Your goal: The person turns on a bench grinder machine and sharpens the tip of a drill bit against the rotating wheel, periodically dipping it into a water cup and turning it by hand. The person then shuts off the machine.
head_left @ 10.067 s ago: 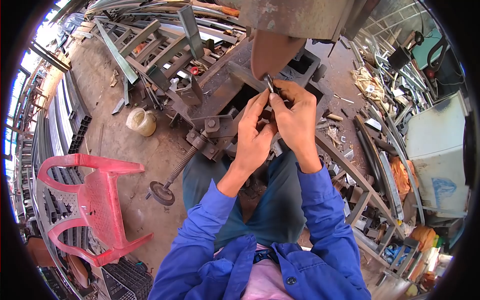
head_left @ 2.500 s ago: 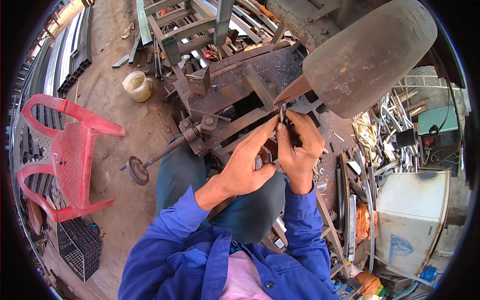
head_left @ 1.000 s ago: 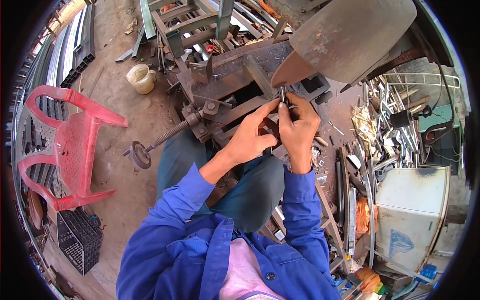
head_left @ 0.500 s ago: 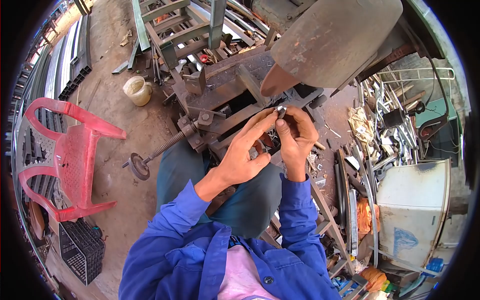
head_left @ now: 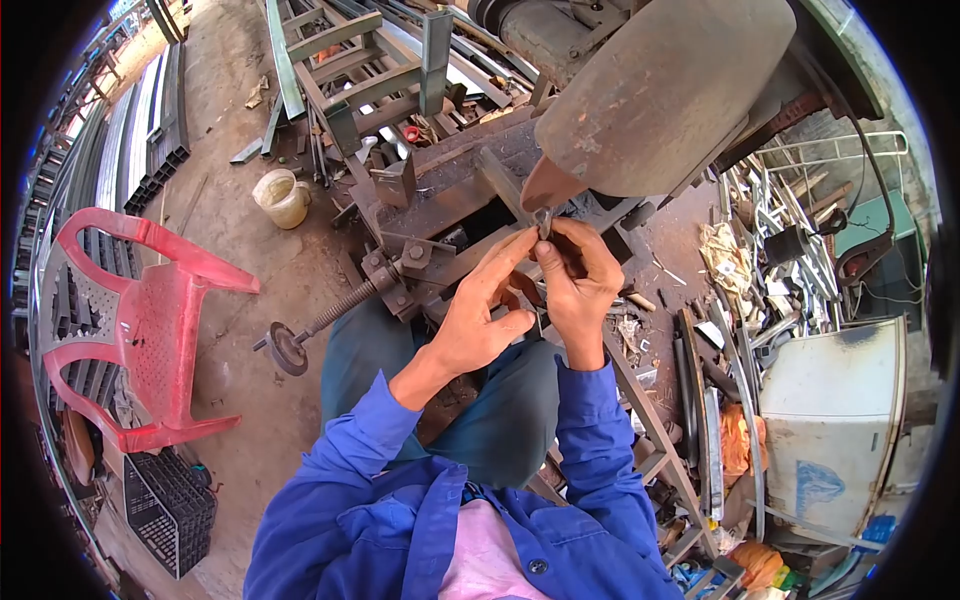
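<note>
Fingertips of my left hand (head_left: 485, 305) and my right hand (head_left: 582, 285) meet around a small shiny metal piece (head_left: 543, 221). Its exact kind is hard to make out, as the fingers cover most of it. The piece sits right at the lower edge of a reddish-brown disc (head_left: 550, 186), which shows below a large rusty guard (head_left: 668, 95); whether they touch I cannot tell. Below is the machine's steel base (head_left: 445, 205). A threaded clamp screw (head_left: 342, 312) with a round handwheel (head_left: 287, 348) sticks out to the left of my knees.
A red plastic chair (head_left: 160, 335) and a black crate (head_left: 170, 510) stand at left. A whitish bucket (head_left: 281, 199) is on the floor. Steel frames (head_left: 370, 75) lie ahead. Scrap metal (head_left: 790, 260) and a white panel (head_left: 830, 420) crowd the right side.
Both hands have shifted slightly left and down in view with the metal piece, which is now closer to the disc's edge. The camera view has tilted a little.
</note>
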Available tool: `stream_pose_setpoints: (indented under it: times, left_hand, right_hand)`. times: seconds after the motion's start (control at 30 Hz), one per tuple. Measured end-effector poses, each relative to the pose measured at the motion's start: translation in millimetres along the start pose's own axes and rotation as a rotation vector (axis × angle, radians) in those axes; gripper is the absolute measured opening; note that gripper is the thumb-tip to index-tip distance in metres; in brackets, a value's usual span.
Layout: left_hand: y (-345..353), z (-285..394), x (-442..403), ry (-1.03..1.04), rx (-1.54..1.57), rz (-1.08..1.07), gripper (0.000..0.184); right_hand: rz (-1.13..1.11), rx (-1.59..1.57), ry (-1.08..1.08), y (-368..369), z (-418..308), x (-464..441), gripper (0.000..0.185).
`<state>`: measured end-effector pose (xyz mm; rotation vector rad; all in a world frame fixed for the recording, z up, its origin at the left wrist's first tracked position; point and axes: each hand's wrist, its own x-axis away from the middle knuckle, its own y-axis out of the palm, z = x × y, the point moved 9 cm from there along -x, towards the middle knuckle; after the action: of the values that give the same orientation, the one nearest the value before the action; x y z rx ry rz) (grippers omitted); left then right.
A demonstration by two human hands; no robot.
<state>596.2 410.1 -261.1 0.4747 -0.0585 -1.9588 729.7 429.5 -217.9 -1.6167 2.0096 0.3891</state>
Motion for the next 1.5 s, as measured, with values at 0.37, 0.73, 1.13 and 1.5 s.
stream_pose_setpoints:
  times: [0.37, 0.73, 1.13, 1.5]
  left_hand:
    - [-2.2, -0.4, -2.7, -0.027, 0.013, -0.014, 0.092]
    - [-3.7, 2.6, -2.8, -0.040, -0.002, -0.016, 0.093]
    - [-2.4, -5.0, -2.0, -0.069, 0.017, -0.017, 0.093]
    - [-1.3, -8.6, -3.1, -0.096, 0.034, -0.018, 0.092]
  right_hand:
    - [-0.002, 0.071, 0.036, 3.5, -0.6, -2.3, 0.024]
    - [-0.008, 0.157, 0.012, 6.5, -9.2, -3.7, 0.025]
    - [-0.020, 0.214, 0.045, 5.0, -7.8, -2.3, 0.026]
    - [-0.002, 0.246, 0.083, 3.2, -4.4, -0.8, 0.024]
